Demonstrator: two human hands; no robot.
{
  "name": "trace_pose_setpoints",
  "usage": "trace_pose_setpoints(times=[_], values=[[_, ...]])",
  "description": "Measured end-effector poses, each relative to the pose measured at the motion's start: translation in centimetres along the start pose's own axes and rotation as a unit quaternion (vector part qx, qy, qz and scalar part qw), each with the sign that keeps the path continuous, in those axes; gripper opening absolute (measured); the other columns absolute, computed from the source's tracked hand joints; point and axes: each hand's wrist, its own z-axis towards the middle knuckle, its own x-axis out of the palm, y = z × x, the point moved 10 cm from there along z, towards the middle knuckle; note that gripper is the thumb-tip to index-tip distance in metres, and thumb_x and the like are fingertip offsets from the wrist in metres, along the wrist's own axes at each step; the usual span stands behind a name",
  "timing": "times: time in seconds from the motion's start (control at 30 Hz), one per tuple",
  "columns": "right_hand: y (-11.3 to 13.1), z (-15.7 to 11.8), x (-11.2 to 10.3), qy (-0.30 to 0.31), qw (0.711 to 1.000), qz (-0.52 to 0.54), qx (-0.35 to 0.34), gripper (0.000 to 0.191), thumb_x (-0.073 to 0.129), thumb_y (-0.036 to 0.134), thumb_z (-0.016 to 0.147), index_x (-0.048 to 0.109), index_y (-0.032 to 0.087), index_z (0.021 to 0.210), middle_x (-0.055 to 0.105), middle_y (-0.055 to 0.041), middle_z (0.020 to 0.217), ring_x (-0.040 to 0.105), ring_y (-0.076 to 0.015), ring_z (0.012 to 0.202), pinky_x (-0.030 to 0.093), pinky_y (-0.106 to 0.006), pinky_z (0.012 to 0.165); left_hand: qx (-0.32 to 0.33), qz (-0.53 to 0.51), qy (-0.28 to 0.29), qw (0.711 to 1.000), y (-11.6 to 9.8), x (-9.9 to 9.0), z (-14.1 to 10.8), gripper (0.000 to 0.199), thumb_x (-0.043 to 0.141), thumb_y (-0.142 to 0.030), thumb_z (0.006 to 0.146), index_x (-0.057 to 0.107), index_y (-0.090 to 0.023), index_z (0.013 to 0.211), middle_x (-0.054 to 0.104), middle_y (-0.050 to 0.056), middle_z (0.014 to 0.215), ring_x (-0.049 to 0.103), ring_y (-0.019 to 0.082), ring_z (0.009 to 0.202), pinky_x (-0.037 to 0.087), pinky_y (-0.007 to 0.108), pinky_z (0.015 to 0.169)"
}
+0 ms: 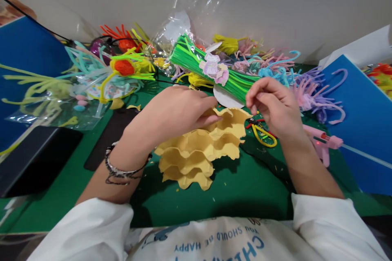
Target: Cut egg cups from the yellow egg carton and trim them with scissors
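Observation:
A yellow egg carton point(196, 147), torn along its edges, rests on the green table in front of me. My left hand point(183, 108) reaches over its far side, with thumb and fingers closed on the rim. Just past the carton's right end, my right hand point(274, 106) is raised with curled fingers pinched together. Whatever those fingertips hold, if anything, cannot be made out. Behind both hands lies a bundle of green pipe cleaners point(183, 55) with a pink and white paper label around it.
A pink glue gun point(326, 142) lies right of my right forearm, near a yellow loop point(265, 138). At left are a dark device point(39, 159) and a flat black object point(105, 140). Colourful pipe-cleaner pieces point(315, 89) line the back. Blue boards point(361, 122) flank the table.

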Motion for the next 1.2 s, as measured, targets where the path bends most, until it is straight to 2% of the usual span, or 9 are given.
trace_pose_setpoints(times=[0.17, 0.23, 0.33, 0.4, 0.47, 0.67, 0.77, 0.87, 1.2], values=[[3.3, -0.9, 1.1, 0.001, 0.972, -0.197, -0.129, 0.022, 0.037, 0.007, 0.081, 0.052, 0.019, 0.07, 0.049, 0.0001, 0.068, 0.045, -0.0103, 0.062, 0.036, -0.026, 0.058, -0.002, 0.016, 0.013, 1.0, -0.3, 0.3, 0.2, 0.035, 0.04, -0.046, 0.091, 0.06, -0.018, 0.085, 0.059, 0.001, 0.065, 0.06, 0.016, 0.063, 0.028, 0.025, 0.053], [5.1, -1.8, 2.4, 0.012, 0.924, -0.318, -0.212, 0.02, 0.038, 0.014, 0.087, 0.055, 0.018, 0.076, 0.052, -0.0024, 0.072, 0.048, -0.013, 0.068, 0.037, -0.028, 0.063, -0.006, 0.016, 0.012, 1.0, -0.2, 0.2, 0.1, 0.036, 0.039, -0.046, 0.091, 0.06, -0.017, 0.085, 0.059, 0.001, 0.064, 0.06, 0.016, 0.063, 0.028, 0.025, 0.053], [6.0, -3.0, 4.9, 0.051, 0.815, -0.498, -0.293, 0.017, 0.045, 0.025, 0.088, 0.06, 0.016, 0.088, 0.053, -0.0057, 0.077, 0.047, -0.0165, 0.072, 0.037, -0.03, 0.064, -0.009, 0.009, 0.011, 1.0, -0.2, 0.2, 0.1, 0.035, 0.039, -0.045, 0.091, 0.06, -0.017, 0.086, 0.061, 0.002, 0.067, 0.06, 0.017, 0.064, 0.028, 0.025, 0.052], [5.6, -3.2, 5.7, 0.062, 0.754, -0.583, -0.297, 0.018, 0.047, 0.027, 0.088, 0.061, 0.015, 0.09, 0.053, -0.007, 0.079, 0.046, -0.0181, 0.073, 0.036, -0.031, 0.063, -0.016, 0.007, 0.011, 1.0, -0.2, 0.4, 0.2, 0.035, 0.039, -0.044, 0.092, 0.061, -0.017, 0.086, 0.062, 0.003, 0.069, 0.061, 0.019, 0.064, 0.027, 0.025, 0.052], [4.9, -3.0, 5.7, 0.066, 0.717, -0.64, -0.269, 0.017, 0.046, 0.023, 0.089, 0.061, 0.015, 0.087, 0.053, -0.0071, 0.078, 0.045, -0.0185, 0.073, 0.033, -0.03, 0.062, -0.022, 0.0, 0.017, 1.0, -0.3, 1.0, 0.7, 0.036, 0.039, -0.044, 0.092, 0.061, -0.017, 0.087, 0.063, 0.004, 0.067, 0.06, 0.02, 0.063, 0.024, 0.026, 0.051], [2.4, -2.4, 5.4, 0.149, 0.654, -0.704, -0.233, 0.021, 0.047, 0.018, 0.088, 0.057, 0.018, 0.07, 0.049, -0.0051, 0.07, 0.041, -0.0174, 0.066, 0.026, -0.03, 0.058, 0.046, -0.132, 0.021, 0.99, -1.2, 3.9, 2.7, 0.039, 0.036, -0.045, 0.093, 0.062, -0.017, 0.087, 0.06, 0.004, 0.063, 0.052, 0.015, 0.053, 0.02, 0.025, 0.048], [0.4, -2.1, 5.4, 0.206, 0.65, -0.698, -0.218, 0.019, 0.048, 0.018, 0.088, 0.058, 0.017, 0.071, 0.05, -0.0053, 0.069, 0.041, -0.0169, 0.065, 0.024, -0.03, 0.056, 0.047, -0.162, 0.018, 0.985, -0.7, 4.9, 3.1, 0.038, 0.037, -0.044, 0.092, 0.062, -0.016, 0.085, 0.059, 0.004, 0.061, 0.046, 0.013, 0.049, 0.02, 0.025, 0.048], [-0.9, -1.8, 5.5, 0.247, 0.671, -0.668, -0.207, 0.02, 0.047, 0.018, 0.089, 0.061, 0.017, 0.076, 0.053, -0.0052, 0.071, 0.045, -0.0166, 0.068, 0.024, -0.03, 0.057, 0.054, -0.185, 0.031, 0.981, -0.5, 5.7, 3.3, 0.037, 0.039, -0.044, 0.091, 0.061, -0.016, 0.082, 0.056, 0.003, 0.059, 0.042, 0.012, 0.048, 0.02, 0.024, 0.047], [0.1, -1.0, 4.3, 0.242, 0.856, -0.414, -0.195, 0.033, 0.038, 0.028, 0.094, 0.06, 0.016, 0.073, 0.05, -0.0016, 0.066, 0.047, -0.0117, 0.063, 0.034, -0.024, 0.059, 0.096, -0.244, 0.008, 0.965, -1.0, 4.4, 3.0, 0.036, 0.041, -0.041, 0.092, 0.056, -0.015, 0.071, 0.048, -0.001, 0.053, 0.04, 0.01, 0.049, 0.022, 0.024, 0.049]])
